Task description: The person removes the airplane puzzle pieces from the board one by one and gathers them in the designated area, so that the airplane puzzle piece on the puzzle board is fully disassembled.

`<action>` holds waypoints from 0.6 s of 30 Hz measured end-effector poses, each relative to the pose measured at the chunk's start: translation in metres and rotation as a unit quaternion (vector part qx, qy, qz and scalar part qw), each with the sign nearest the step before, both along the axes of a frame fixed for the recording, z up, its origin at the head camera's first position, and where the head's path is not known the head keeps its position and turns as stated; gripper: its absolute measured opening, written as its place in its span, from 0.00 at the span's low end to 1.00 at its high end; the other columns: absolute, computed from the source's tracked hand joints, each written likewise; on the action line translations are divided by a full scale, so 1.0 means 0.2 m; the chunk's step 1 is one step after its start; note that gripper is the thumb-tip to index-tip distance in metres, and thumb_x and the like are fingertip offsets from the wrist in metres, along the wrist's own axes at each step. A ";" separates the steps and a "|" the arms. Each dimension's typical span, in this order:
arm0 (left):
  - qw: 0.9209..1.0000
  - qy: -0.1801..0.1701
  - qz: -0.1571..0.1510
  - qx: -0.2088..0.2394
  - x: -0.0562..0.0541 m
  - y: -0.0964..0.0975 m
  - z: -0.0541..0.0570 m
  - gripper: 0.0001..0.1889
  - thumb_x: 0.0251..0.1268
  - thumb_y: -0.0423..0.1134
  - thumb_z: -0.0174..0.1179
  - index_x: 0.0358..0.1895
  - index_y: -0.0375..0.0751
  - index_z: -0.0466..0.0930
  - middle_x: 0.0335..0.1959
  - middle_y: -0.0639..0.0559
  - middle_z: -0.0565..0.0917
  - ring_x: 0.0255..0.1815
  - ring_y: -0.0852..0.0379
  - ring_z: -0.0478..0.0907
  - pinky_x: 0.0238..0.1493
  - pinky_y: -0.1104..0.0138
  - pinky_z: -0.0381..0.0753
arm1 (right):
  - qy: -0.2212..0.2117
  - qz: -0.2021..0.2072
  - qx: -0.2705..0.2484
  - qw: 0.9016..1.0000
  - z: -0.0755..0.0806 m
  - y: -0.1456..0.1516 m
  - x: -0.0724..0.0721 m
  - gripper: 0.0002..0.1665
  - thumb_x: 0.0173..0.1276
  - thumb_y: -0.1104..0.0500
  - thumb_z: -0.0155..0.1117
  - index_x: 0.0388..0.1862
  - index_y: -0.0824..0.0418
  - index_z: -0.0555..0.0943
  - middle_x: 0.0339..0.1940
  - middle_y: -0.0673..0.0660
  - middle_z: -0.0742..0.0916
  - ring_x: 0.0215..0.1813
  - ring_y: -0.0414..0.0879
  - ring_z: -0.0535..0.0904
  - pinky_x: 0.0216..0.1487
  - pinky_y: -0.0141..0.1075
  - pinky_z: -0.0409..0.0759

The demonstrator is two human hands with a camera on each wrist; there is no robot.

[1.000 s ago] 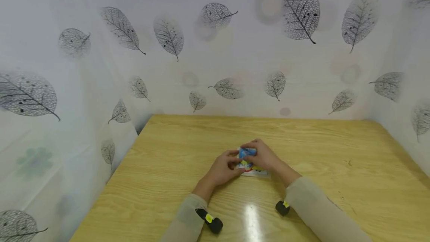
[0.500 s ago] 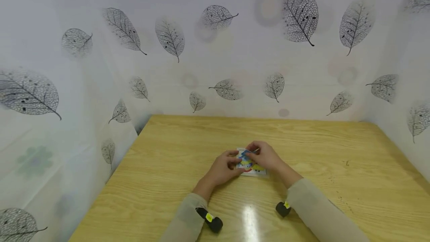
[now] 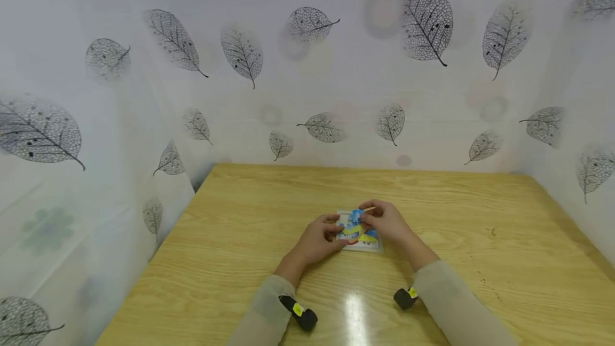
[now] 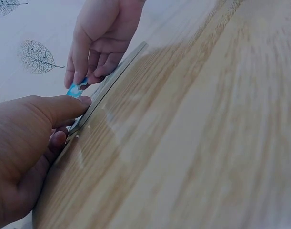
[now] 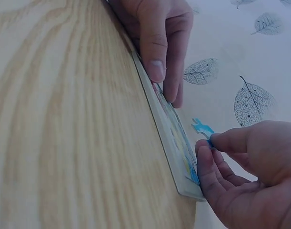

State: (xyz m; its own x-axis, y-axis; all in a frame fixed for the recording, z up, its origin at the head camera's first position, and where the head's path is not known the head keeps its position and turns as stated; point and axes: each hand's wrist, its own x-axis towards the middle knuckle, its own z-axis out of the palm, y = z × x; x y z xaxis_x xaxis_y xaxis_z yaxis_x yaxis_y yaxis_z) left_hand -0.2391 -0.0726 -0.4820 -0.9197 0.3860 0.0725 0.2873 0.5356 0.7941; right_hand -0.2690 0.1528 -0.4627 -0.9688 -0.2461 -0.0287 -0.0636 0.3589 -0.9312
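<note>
A small picture jigsaw puzzle in a pale tray [image 3: 367, 249] lies on the wooden table, its print blue, yellow and red. My left hand [image 3: 319, 239] holds the tray at its left side, thumb on the near edge and fingers farther up. Thumb and fingers of my right hand [image 3: 389, 223] pinch a blue jigsaw piece [image 3: 356, 216] over the tray's upper part. In the right wrist view the piece [image 5: 202, 128] is tilted and raised above the tray [image 5: 165, 143]. From the left wrist, the piece [image 4: 76, 89] shows just beyond my left thumb.
The wood-grain table [image 3: 250, 202] spreads out around the tray. Leaf-printed cloth [image 3: 346, 68] hangs behind it and at both sides. Black wrist cameras sit on both sleeves, the left camera [image 3: 307, 319] and the right camera [image 3: 405, 298] close over the table.
My right hand has drawn back a little to the right with the blue jigsaw piece, uncovering more of the puzzle. The piece now shows at its fingertips. My left hand stays on the tray.
</note>
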 end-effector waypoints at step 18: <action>1.000 -0.013 0.004 0.002 0.01 0.01 0.00 0.22 0.64 0.46 0.69 0.58 0.39 0.84 0.71 0.52 0.72 0.45 0.62 0.76 0.44 0.71 0.77 | -0.077 -0.025 -0.035 0.996 0.00 0.19 -0.02 0.19 0.75 0.63 0.59 0.59 0.73 0.75 0.46 0.61 0.83 0.41 0.45 0.83 0.44 0.35 0.85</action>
State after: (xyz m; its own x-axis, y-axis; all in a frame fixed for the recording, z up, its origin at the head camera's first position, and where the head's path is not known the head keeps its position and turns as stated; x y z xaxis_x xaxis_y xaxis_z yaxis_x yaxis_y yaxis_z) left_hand -0.2380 -0.0715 -0.4820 -0.9241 0.3789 0.0504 0.2630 0.5347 0.8031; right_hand -0.2738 0.1905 -0.4621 -0.9655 -0.2039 -0.1622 0.0980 0.2926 -0.9512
